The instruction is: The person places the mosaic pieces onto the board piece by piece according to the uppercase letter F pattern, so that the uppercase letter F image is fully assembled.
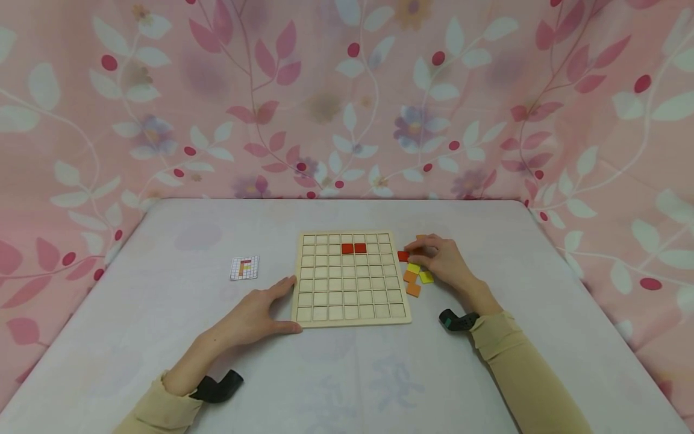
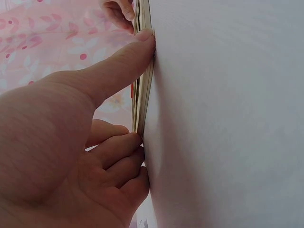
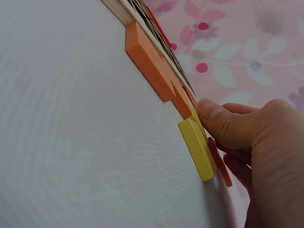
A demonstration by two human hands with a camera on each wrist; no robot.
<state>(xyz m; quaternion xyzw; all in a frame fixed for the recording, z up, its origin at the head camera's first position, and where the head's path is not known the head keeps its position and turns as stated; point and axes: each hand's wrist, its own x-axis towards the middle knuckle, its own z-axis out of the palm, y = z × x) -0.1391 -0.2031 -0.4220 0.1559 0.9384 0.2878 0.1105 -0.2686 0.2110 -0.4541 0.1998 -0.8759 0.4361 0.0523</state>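
A square wooden grid board (image 1: 350, 279) lies on the table, with two red tiles (image 1: 353, 248) side by side in its upper rows. My left hand (image 1: 252, 316) rests at the board's left side, fingertips on the edge and thumb at the near corner. In the left wrist view the thumb (image 2: 118, 66) lies stretched along the board's rim. Right of the board, my right hand (image 1: 441, 262) pinches a red tile (image 1: 403, 256) between thumb and forefinger, low over the table. Below those fingers lie yellow tiles (image 1: 426, 277) and orange tiles (image 1: 413, 290).
A small card (image 1: 244, 268) with a coloured grid pattern lies left of the board. Another orange tile (image 1: 420, 237) shows behind the right hand. The white-covered table (image 1: 347, 374) ends at a pink floral cloth (image 1: 325, 108).
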